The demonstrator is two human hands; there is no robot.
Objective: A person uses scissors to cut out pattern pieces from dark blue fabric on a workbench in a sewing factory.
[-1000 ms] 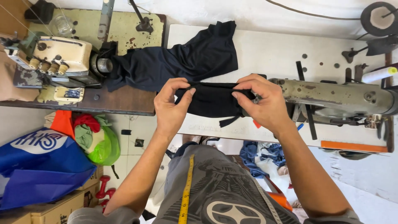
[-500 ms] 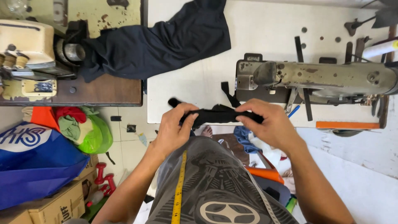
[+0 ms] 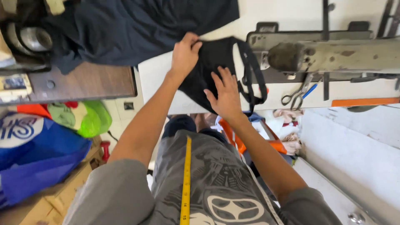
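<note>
Head view: left hand pinches the top edge of a small black garment piece, fingers together on the cloth. Right hand lies flat, fingers spread, on its lower part. Piece rests on white table, beside sewing machine. Scissors near.

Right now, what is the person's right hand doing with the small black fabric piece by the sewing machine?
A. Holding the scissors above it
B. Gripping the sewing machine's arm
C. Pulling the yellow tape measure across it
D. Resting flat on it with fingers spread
D: the right hand lies open, fingers spread, on the black fabric piece at the white table's edge, while the left hand pinches its upper corner; the scissors lie untouched.
</note>
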